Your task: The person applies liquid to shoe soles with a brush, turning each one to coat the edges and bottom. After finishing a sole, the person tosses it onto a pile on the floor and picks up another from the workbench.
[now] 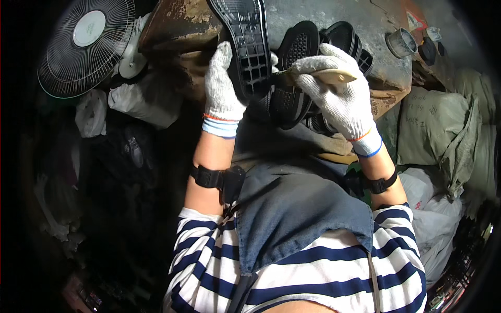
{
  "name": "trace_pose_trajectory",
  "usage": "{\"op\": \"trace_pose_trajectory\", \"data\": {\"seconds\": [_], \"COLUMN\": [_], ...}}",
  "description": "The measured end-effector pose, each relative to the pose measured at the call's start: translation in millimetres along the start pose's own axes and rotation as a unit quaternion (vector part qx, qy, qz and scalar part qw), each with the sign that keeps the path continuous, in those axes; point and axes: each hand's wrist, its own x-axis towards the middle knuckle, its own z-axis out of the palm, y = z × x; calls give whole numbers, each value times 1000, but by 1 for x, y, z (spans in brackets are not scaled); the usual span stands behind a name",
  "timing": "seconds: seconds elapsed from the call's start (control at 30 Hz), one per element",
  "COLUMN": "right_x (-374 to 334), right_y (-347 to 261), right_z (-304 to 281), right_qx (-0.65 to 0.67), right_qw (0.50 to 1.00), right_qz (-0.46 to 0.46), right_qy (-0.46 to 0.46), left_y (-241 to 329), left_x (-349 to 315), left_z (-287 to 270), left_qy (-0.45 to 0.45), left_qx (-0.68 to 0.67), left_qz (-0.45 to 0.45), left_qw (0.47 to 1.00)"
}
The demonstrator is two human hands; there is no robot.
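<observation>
In my gloved left hand, a black shoe sole is held up by its edge. The sole's gridded hollow side faces me. My gloved right hand is closed around a tool with a pale wooden handle. The tool's narrow, dark end points left at the sole's right edge; its exact shape is hard to make out, and I cannot tell whether it touches. Beneath and beside my right hand lie several more black soles, overlapping on the worn table.
A round metal can stands toward the table's right edge. At the far left is a caged fan, with a white bag below it. Stuffed greenish sacks are piled at the right. A blue apron covers my lap.
</observation>
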Motion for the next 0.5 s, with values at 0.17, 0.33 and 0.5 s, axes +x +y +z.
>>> {"op": "trace_pose_trajectory", "data": {"seconds": [0.17, 0.33, 0.5], "right_x": [16, 35, 36], "right_y": [-10, -2, 18], "right_z": [-2, -8, -22], "right_qx": [-30, -95, -135], "right_qw": [995, 986, 978], "right_qz": [-90, -96, -92], "right_qy": [7, 96, 128], "left_y": [-20, -28, -32], "left_x": [-3, -19, -45], "left_z": [21, 1, 14], "left_qy": [156, 16, 44], "left_qx": [58, -93, -51], "left_qz": [67, -16, -97], "left_qw": [984, 995, 993]}}
